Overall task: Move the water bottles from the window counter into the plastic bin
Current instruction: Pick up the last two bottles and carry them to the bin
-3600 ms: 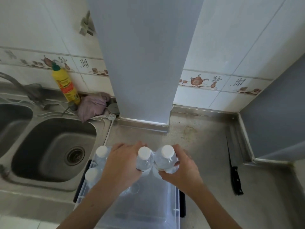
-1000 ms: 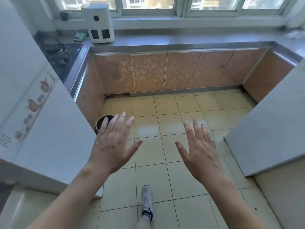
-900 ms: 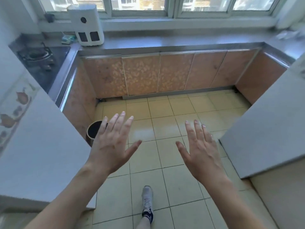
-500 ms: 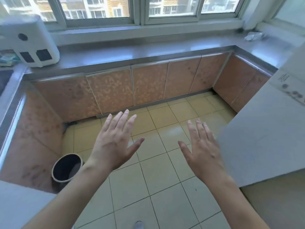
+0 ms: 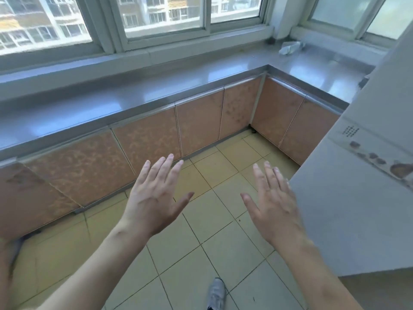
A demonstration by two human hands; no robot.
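Since half a second back our view has swung right along the window counter [image 5: 156, 95] — the white appliance and the dark bucket have dropped out of frame, and the counter's corner is now ahead and right of the grip.

Both hands empty. Left hand [image 5: 154, 198] and right hand [image 5: 271, 205] are raised over the floor tiles [image 5: 223, 242], fingers straight and spread, palms facing away from us, touching nothing. So the grip is apart on both sides.

Key relation: no upright water bottles show on the counter stretch in view. Only candidate is a pale crumpled thing [image 5: 290, 47] on the side run of the counter under the right-hand window, ahead of and up-right from the grip, well apart from both hands. It looks like it's lying down, long axis roughly left-right along the sill — too small and blurred to say if it's a bottle or a bag. Right hand is the nearer one.

Plastic bin isn't in frame, so we can't place it relative to the grip.

Our read: we're in transit back to fetch, with the rest of the counter possibly hidden behind the white wall [image 5: 357, 198] on the right. A shoe [image 5: 216, 294] shows below the grip, pointing forward. Next move probably needs more steps toward that corner before any reach.
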